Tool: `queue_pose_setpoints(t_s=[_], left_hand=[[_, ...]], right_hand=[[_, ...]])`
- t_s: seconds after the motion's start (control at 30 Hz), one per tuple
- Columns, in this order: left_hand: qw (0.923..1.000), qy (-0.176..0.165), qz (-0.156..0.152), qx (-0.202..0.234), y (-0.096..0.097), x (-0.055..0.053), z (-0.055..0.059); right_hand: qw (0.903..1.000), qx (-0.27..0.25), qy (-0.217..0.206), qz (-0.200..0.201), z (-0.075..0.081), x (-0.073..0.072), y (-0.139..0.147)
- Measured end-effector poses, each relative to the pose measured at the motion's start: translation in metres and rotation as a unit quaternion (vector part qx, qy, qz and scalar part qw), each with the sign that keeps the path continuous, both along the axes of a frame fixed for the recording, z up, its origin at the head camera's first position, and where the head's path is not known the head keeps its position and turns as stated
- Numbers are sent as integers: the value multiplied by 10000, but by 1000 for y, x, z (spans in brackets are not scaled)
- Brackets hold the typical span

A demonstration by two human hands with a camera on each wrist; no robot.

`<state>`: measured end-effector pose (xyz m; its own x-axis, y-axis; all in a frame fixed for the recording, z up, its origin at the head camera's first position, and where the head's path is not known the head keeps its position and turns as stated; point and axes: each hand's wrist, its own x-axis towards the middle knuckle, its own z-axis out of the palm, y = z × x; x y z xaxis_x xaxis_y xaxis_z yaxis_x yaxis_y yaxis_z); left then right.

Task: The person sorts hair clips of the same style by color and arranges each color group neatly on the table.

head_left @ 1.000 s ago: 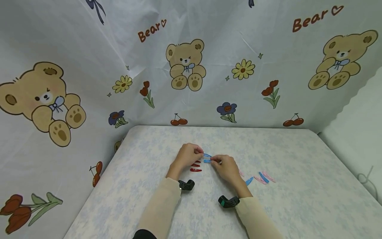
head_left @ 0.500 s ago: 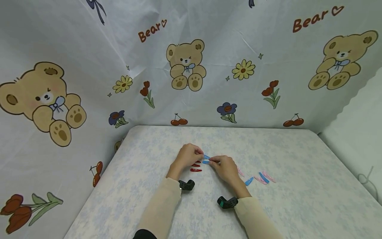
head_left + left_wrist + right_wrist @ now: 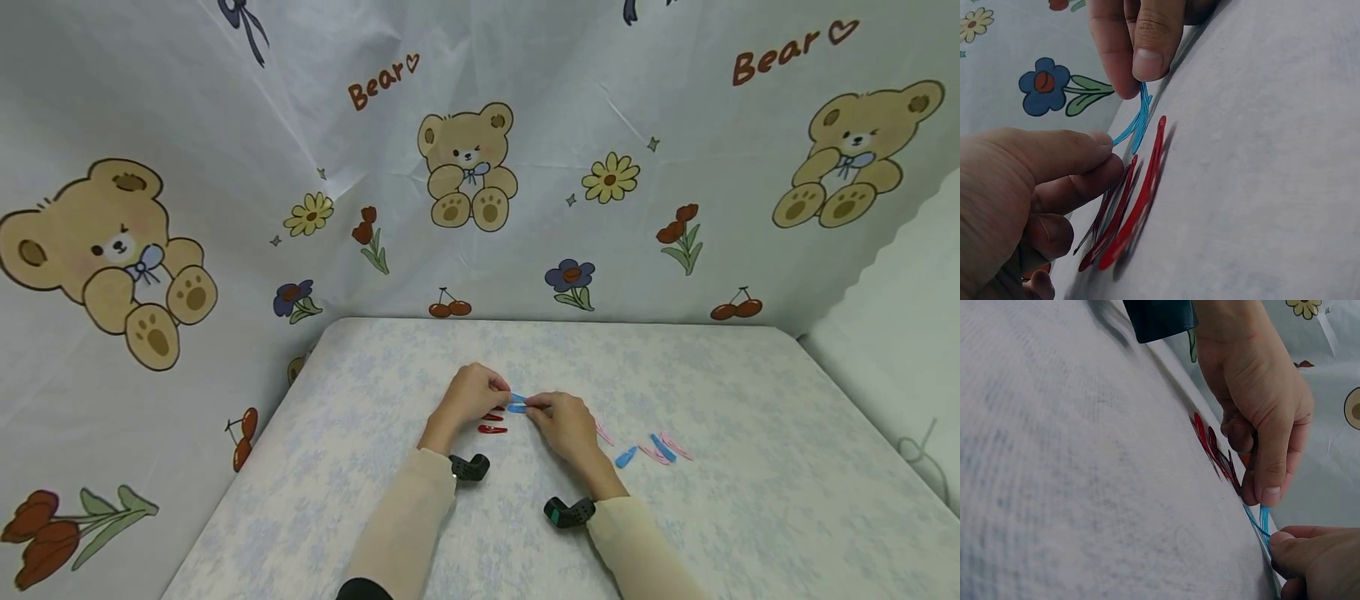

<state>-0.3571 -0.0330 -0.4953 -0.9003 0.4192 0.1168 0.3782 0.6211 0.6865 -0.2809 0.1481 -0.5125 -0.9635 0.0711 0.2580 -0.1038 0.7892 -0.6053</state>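
Blue strips [image 3: 1141,117] sit pinched in nearly closed fingers: left hand [image 3: 471,392] the far, right hand [image 3: 564,423] the near; I would align gently, avoiding red clips [image 3: 1145,190].

Red clips [image 3: 492,430] crowding left hand [image 3: 471,393], scattered clips [image 3: 663,447] rightward, room across far tabletop [image 3: 600,354]

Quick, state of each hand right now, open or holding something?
Left hand: closed, pinching a blue hair clip.
Right hand: closed, pinching another blue hair clip.

Cream sleeves [image 3: 405,517], black wrist cameras [image 3: 470,467]
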Motion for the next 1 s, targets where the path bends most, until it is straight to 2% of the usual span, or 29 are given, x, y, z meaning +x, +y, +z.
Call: queue_pose_setpoints(t_s=[0.2,0.6,1.0], left_hand=[[10000,47,7,-43,-1,0,-1],[10000,-24,20,-45,-1,1,1],[9994,222,13,-274,-3,2,5]], right_hand=[[9999,75,72,-37,-1,1,-1],[9997,101,-87,-215,1,1,-3],[9991,213,-257,-267,2,0,-5]])
